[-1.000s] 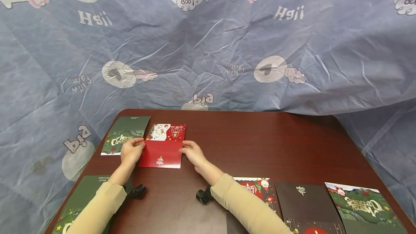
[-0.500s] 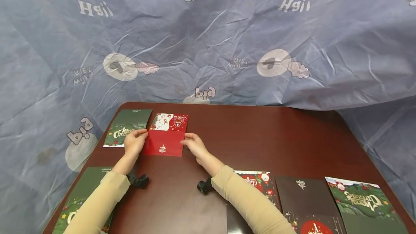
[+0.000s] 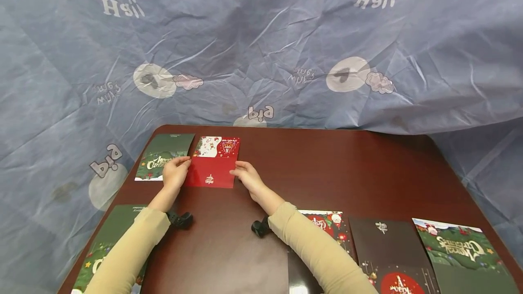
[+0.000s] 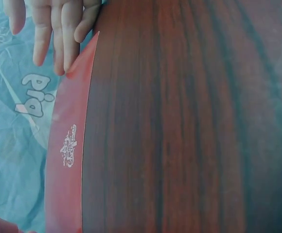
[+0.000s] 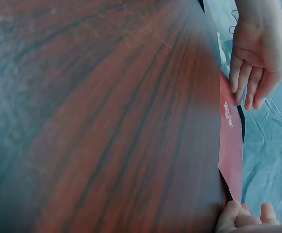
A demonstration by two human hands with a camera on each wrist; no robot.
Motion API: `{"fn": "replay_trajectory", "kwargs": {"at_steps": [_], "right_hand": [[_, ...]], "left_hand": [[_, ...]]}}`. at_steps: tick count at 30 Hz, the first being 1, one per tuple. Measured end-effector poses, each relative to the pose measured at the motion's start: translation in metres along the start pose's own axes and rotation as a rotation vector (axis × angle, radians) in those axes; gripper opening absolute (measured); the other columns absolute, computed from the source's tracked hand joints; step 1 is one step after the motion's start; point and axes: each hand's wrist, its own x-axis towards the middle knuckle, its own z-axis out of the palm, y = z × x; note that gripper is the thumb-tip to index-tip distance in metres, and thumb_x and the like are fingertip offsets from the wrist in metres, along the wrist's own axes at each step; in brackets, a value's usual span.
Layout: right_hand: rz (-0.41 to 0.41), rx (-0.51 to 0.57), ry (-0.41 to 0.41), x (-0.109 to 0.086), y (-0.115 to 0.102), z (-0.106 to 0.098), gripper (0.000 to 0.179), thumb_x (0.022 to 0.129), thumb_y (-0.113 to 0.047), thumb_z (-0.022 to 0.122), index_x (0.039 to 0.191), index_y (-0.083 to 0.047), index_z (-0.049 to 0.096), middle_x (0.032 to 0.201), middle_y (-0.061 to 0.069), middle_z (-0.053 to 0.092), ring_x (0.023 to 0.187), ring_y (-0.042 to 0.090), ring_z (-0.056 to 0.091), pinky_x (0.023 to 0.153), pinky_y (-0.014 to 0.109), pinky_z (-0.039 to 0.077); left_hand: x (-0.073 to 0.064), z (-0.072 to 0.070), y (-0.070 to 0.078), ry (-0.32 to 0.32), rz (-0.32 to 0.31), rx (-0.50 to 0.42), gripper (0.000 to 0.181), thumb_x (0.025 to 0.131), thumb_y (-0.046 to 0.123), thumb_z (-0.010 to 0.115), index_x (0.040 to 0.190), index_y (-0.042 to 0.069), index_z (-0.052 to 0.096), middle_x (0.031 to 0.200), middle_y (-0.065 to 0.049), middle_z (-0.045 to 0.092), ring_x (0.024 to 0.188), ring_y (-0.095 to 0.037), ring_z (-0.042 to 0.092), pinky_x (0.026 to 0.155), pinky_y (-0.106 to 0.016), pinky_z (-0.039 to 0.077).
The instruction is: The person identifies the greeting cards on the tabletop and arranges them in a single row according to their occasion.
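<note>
A red Christmas card (image 3: 212, 171) lies unfolded at the back left of the table, its printed half at the far side and its plain red half nearer me. My left hand (image 3: 175, 173) pinches its left edge, and my right hand (image 3: 248, 179) pinches the right edge between thumb and fingers. In the right wrist view, the near edge of the card (image 5: 232, 155) stands slightly off the wood by the right thumb. Left of it lies a green Christmas card (image 3: 173, 144), partly hidden behind my left hand.
Another green card (image 3: 116, 228) lies at the front left under my left sleeve. A red-and-dark card (image 3: 323, 223), a dark card (image 3: 386, 244) and a green card (image 3: 461, 248) line the front right. A blue printed cloth (image 3: 261, 49) hangs behind the table (image 3: 327, 171).
Both hands have slid the red card a little away from me, so its far edge now sits nearly level with the green card's. The head view has tilted down slightly.
</note>
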Motion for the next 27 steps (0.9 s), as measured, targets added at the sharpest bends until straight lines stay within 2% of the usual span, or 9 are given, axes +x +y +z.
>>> {"fn": "replay_trajectory", "kwargs": {"at_steps": [6, 15, 27], "right_hand": [[-0.004, 0.005, -0.007, 0.004, 0.0, -0.003, 0.053, 0.089, -0.012, 0.059, 0.136, 0.003, 0.039, 0.14, 0.019, 0.041, 0.129, 0.03, 0.039, 0.104, 0.043, 0.033], [-0.004, 0.007, -0.025, 0.007, 0.0, 0.0, 0.055, 0.089, -0.012, 0.059, 0.137, 0.003, 0.037, 0.141, 0.019, 0.039, 0.13, 0.03, 0.038, 0.106, 0.042, 0.031], [0.019, 0.001, -0.022, 0.011, -0.001, 0.002, 0.055, 0.088, -0.015, 0.06, 0.137, -0.001, 0.039, 0.141, 0.017, 0.04, 0.131, 0.029, 0.036, 0.108, 0.044, 0.026]], "left_hand": [[0.005, 0.006, 0.003, 0.016, 0.013, -0.007, 0.026, 0.09, 0.019, 0.059, 0.109, 0.005, 0.07, 0.103, -0.014, 0.068, 0.081, -0.016, 0.059, 0.065, -0.018, 0.044], [0.003, 0.003, 0.005, -0.003, 0.03, -0.011, 0.027, 0.09, 0.019, 0.058, 0.11, 0.004, 0.069, 0.11, -0.016, 0.065, 0.107, -0.027, 0.054, 0.089, -0.037, 0.04], [0.008, 0.004, 0.004, 0.001, 0.029, -0.019, 0.027, 0.09, 0.018, 0.058, 0.111, 0.004, 0.069, 0.11, -0.017, 0.065, 0.107, -0.028, 0.054, 0.091, -0.039, 0.04]]}}
